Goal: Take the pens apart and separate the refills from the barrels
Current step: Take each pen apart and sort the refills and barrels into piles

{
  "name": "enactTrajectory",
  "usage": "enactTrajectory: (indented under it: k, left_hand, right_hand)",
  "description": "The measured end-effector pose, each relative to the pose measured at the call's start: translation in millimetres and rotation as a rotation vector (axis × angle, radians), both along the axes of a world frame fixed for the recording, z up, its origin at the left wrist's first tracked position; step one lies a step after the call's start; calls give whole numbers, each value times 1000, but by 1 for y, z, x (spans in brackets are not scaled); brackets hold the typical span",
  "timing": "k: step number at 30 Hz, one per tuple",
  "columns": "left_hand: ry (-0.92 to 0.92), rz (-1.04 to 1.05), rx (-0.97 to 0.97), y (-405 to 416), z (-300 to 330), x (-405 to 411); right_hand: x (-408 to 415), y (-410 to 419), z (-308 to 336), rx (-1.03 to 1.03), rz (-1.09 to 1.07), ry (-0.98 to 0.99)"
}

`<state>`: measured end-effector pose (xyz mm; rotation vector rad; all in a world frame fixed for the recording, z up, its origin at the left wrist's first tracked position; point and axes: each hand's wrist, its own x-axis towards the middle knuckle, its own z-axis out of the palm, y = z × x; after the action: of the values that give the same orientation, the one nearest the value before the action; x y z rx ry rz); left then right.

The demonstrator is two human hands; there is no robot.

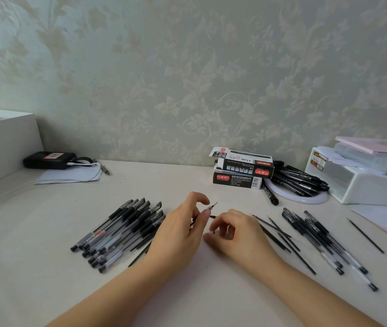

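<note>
Currently a pen [207, 210] is being gripped by the left hand [183, 230]; its tip is being pinched by the right hand [237, 232]. Likely next: refill pulled out, dropped rightward.

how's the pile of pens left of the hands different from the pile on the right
The left pile of pens is larger and packed tight, its pens lying nearly parallel; the right pile of pens is smaller and looser. The left pile has no thin parts lying loose on its left side, while thin black refills lie bare beside the right pile, and one more lies apart. Both piles hold clear-barrelled pens with black grips, flat on the table.
</note>
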<state>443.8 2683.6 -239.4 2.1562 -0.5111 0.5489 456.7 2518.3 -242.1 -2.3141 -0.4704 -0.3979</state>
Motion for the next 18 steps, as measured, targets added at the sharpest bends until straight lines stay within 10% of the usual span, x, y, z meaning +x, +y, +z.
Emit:
enactTrajectory:
  k: [10,18]
  left_hand:
    - [16,30,154,2,-3,2]
    - [15,10,214,1,0,-2]
  right_hand:
    - [12,-13,7,798,-13,279]
    - [8,-11,5,626,174,297]
